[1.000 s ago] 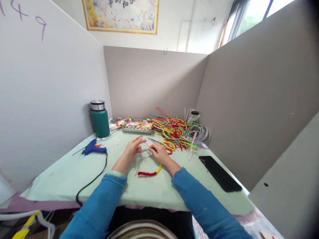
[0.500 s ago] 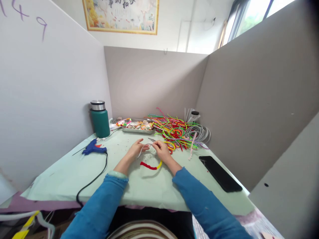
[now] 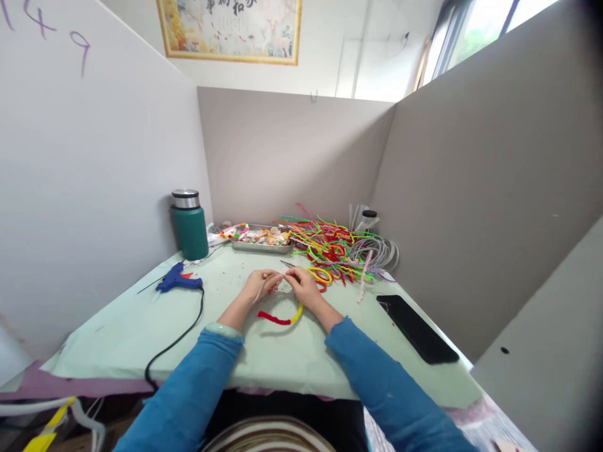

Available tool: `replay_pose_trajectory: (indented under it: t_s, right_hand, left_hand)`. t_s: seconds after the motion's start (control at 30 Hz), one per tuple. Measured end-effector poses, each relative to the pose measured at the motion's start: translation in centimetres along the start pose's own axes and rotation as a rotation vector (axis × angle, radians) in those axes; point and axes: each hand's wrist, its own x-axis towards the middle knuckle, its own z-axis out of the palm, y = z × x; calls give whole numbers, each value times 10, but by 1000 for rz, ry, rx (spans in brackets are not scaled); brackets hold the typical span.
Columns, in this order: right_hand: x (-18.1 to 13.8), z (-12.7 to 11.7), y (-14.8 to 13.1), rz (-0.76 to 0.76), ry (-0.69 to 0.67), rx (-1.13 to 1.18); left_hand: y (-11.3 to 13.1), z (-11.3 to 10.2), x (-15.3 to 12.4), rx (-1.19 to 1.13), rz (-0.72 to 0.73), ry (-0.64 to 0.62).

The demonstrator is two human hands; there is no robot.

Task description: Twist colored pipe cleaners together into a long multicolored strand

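My left hand (image 3: 260,285) and my right hand (image 3: 303,287) meet over the middle of the pale green table (image 3: 117,326), fingers pinched together on a thin whitish pipe cleaner (image 3: 277,279) stretched between them. A curved band (image 3: 281,316), wrapped red along most of its length and yellow at its right end, hangs just below my hands; my right hand seems to hold its yellow end. Both sleeves are blue.
A blue glue gun (image 3: 176,280) with a black cord lies left. A green flask (image 3: 189,224) stands at the back left, beside a metal tray (image 3: 261,240) of small bits. Bright pipe cleaners (image 3: 332,248) and grey hoops (image 3: 377,251) are piled behind. A black phone (image 3: 417,326) lies right.
My left hand has closed from spread fingers into a pinch on the whitish pipe cleaner. The red and yellow band has risen off the table with my hands.
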Motion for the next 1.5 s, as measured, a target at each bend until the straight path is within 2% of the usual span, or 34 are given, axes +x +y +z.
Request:
replay_pose_trajectory:
  t_s: [0.17,0.37,0.53,0.77,1.1,1.33,1.5]
  right_hand:
    - [-1,2,1,33,-52,31]
    - [-1,2,-4,0,-41,25]
    - [-1,2,-7,-21,-40,20]
    - [-1,2,-4,0,-36,-6]
    - [-3,5,-3,26,-30,-54]
    - [-1,4,-7,-11,-35,-31]
    - [-1,3,-6,-14,-9,-22]
  left_hand:
    - [2,-2,0,-12,-6,-33]
    - [3,-3,0,53,2,-44]
    - [6,-3,-1,-27,-28,-55]
    - [10,3,-4,-24,-45,-53]
    - [-1,5,-1,35,-89,-68]
    - [8,2,-2,77,-70,-71]
    - [11,2,-3,-5,-104,-76]
